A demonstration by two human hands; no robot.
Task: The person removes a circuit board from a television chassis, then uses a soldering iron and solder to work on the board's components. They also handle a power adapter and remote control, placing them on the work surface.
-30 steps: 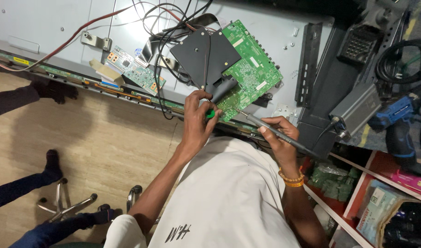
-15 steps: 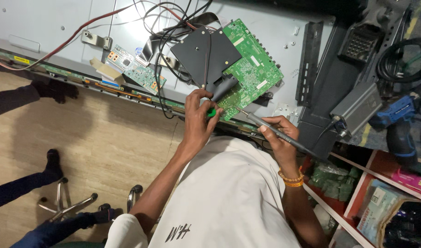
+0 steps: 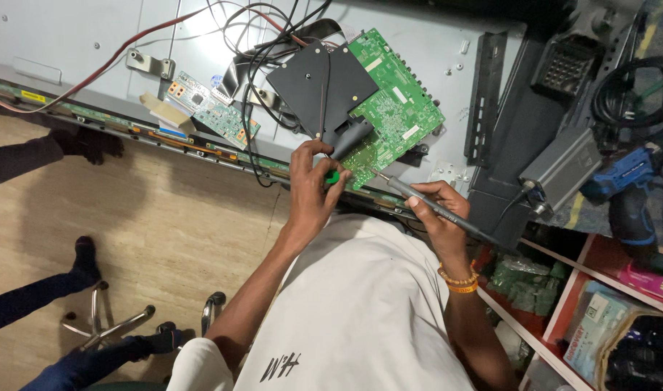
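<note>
The right hand (image 3: 436,210) grips a soldering iron (image 3: 433,208), tip on the green circuit board (image 3: 393,108). The left hand (image 3: 313,181) pinches a green-tipped tool (image 3: 333,177) beside it. Best keep both steady.

Grey soldering iron (image 3: 436,208) tilted, tip on green circuit board (image 3: 393,116)

Hardly anything is being changed betw. the earlier pics & now. The left hand (image 3: 311,190) is being kept bent over the small green thing (image 3: 333,177) at the edge of the green board (image 3: 393,116), w/ no shift seen. The right hand (image 3: 436,213) is being slid a tiny bit, & the soldering iron (image 3: 433,208) tip is being held at nearly the same spot.
</note>
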